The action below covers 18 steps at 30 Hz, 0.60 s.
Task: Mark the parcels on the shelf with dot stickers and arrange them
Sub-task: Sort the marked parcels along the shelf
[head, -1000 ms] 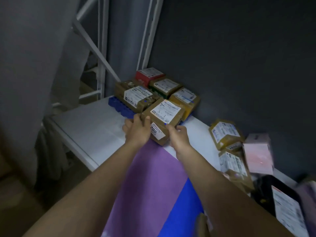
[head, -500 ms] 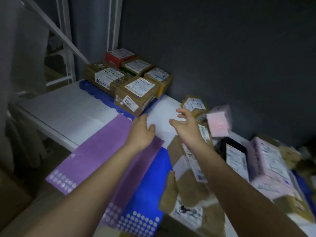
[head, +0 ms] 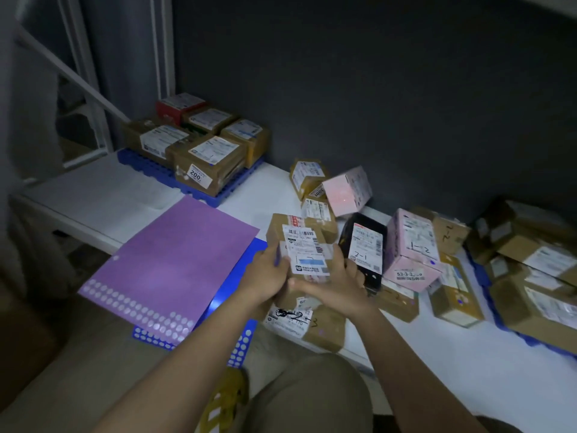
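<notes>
Holding a brown parcel (head: 304, 250) between both hands over the white shelf (head: 93, 195), the left hand (head: 265, 276) curls its fingers round the parcel's left edge and the right hand (head: 331, 285) cups it from the right and below, label facing up. Just beside it on the right stand a black parcel (head: 363, 248) marked 2-1 and a pink parcel (head: 412, 245); another brown parcel (head: 307, 323) lies under the wrists, at the shelf's front edge. To the left lies a purple sticker sheet (head: 175, 264) over a blue sticker sheet (head: 237, 295), both overhanging the edge. Far back left, arranged parcels (head: 199, 142) sit on a blue pallet (head: 150, 165) against the dark wall (head: 374, 89). Half a second ago both hands were open and apart above the shelf, holding nothing; now they have closed on this parcel.
</notes>
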Each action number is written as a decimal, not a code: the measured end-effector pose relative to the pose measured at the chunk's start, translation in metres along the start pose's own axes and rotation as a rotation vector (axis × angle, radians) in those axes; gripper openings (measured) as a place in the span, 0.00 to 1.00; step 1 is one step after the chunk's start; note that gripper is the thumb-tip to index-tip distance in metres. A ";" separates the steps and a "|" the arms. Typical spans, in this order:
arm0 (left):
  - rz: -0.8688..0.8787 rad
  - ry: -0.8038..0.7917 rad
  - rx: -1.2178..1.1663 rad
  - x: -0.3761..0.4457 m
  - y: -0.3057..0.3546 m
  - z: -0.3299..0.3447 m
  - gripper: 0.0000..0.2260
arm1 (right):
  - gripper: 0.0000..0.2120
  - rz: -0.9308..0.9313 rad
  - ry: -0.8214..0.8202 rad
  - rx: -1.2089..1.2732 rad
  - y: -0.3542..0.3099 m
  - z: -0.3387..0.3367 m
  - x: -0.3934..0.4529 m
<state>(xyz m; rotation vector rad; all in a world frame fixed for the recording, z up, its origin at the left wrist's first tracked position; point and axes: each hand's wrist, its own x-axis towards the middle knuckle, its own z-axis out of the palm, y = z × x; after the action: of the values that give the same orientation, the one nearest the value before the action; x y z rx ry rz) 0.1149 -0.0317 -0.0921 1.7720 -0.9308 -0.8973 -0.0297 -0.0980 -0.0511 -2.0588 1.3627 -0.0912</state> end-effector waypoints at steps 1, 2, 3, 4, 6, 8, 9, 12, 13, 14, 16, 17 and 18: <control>-0.007 0.001 -0.024 -0.003 0.004 0.002 0.20 | 0.58 -0.012 0.006 -0.011 -0.001 0.001 0.000; -0.009 -0.003 -0.056 -0.006 0.007 0.004 0.20 | 0.58 -0.031 0.013 -0.020 -0.003 0.001 0.000; -0.025 -0.007 -0.088 -0.010 0.011 0.005 0.20 | 0.57 -0.045 0.019 -0.022 -0.003 0.002 0.000; -0.034 -0.003 -0.121 -0.013 0.014 0.008 0.19 | 0.56 -0.065 0.026 -0.015 -0.004 0.001 -0.001; -0.063 0.021 -0.149 -0.017 0.018 0.012 0.17 | 0.56 -0.118 0.040 0.003 -0.006 0.000 -0.005; -0.125 0.072 -0.126 -0.021 0.021 0.015 0.14 | 0.58 -0.160 0.036 0.065 -0.007 0.000 -0.010; -0.164 0.094 -0.123 -0.023 0.023 0.015 0.14 | 0.58 -0.183 0.041 0.102 -0.007 0.000 -0.012; -0.172 0.142 -0.175 -0.030 0.028 0.011 0.14 | 0.55 -0.301 0.095 0.244 -0.003 -0.004 -0.014; -0.157 0.159 -0.213 -0.032 0.031 0.008 0.15 | 0.52 -0.330 0.120 0.323 -0.002 -0.007 -0.016; -0.139 0.173 -0.271 -0.035 0.035 0.004 0.16 | 0.48 -0.343 0.141 0.408 -0.001 -0.010 -0.017; -0.105 0.178 -0.388 -0.039 0.044 -0.008 0.15 | 0.40 -0.353 0.148 0.553 -0.005 -0.016 -0.016; -0.093 0.174 -0.414 -0.040 0.049 -0.014 0.14 | 0.37 -0.365 0.148 0.600 -0.008 -0.018 -0.015; -0.079 0.169 -0.442 -0.042 0.053 -0.020 0.13 | 0.35 -0.381 0.151 0.638 -0.013 -0.019 -0.013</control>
<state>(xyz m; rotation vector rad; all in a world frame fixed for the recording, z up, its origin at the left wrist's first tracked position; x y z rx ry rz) 0.1019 -0.0029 -0.0284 1.4807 -0.5076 -0.9062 -0.0330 -0.0931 -0.0252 -1.7427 0.8468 -0.7568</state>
